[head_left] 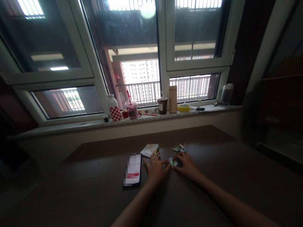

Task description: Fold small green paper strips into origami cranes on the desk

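Both of my hands rest on a dark brown table (94, 189) and meet over a small folded piece of patterned paper (173, 162). My left hand (156, 170) pinches its left side with thumb and fingers. On the paper's right side my right hand (188, 165) presses with its fingers curled. A finished-looking folded paper shape (180, 148) lies just beyond my right hand. A small stack of patterned paper sheets (150, 150) lies just beyond my left hand.
A smartphone (133, 169) with a lit screen lies left of my left hand. The stone windowsill (71, 126) behind the table carries a red-checked white bottle (114, 108), a pink drink cup (132, 109), a dark cup (162, 105), a tan tumbler (173, 99), a yellow tape roll (184, 107) and a glass jar (226, 93).
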Demonstrator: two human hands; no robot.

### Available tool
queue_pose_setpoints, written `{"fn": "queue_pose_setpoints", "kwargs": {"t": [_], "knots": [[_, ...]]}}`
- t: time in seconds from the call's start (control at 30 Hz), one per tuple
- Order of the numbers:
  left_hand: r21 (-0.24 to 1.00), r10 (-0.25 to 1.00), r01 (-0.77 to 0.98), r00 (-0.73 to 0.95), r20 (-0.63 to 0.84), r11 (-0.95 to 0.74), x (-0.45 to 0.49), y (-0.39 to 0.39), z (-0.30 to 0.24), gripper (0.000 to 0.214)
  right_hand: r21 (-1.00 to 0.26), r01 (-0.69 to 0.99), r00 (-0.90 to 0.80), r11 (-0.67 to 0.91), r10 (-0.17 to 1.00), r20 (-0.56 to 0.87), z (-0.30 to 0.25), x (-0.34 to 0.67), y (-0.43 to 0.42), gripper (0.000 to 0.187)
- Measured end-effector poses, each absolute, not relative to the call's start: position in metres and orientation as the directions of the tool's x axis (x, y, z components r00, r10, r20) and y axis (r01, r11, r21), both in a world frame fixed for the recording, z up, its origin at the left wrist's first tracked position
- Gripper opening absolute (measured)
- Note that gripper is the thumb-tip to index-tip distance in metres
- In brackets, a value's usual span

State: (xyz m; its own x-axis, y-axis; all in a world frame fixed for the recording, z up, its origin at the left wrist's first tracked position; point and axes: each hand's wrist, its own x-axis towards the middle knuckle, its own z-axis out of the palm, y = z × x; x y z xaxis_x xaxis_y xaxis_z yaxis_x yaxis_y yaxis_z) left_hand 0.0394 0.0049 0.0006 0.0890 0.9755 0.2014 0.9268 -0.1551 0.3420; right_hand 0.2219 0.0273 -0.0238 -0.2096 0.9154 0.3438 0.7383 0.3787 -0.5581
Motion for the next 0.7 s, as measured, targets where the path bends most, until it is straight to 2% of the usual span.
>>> {"fn": "queue_pose_setpoints", "kwargs": {"t": [0.1, 0.4, 0.7], "knots": [[0.340, 0.974, 0.926, 0.098, 0.203, -0.164, 0.0393, 0.0048, 0.0017, 0.029, -0.582, 0.724, -0.183, 0.370, 0.917, 0.355, -0.0255, 0.2225, 0.0319, 0.014], [0.336, 0.970, 0.927, 0.096, 0.224, -0.169, 0.0383, 0.0065, -0.0024, 0.026, -0.528, 0.788, -0.143, 0.317, 0.928, 0.343, -0.0195, 0.2171, 0.0363, 0.011], [0.329, 0.967, 0.930, 0.083, 0.241, -0.162, 0.0404, 0.0045, -0.0006, 0.026, -0.525, 0.782, -0.180, 0.338, 0.927, 0.328, -0.0207, 0.2194, 0.0313, 0.022]]}}
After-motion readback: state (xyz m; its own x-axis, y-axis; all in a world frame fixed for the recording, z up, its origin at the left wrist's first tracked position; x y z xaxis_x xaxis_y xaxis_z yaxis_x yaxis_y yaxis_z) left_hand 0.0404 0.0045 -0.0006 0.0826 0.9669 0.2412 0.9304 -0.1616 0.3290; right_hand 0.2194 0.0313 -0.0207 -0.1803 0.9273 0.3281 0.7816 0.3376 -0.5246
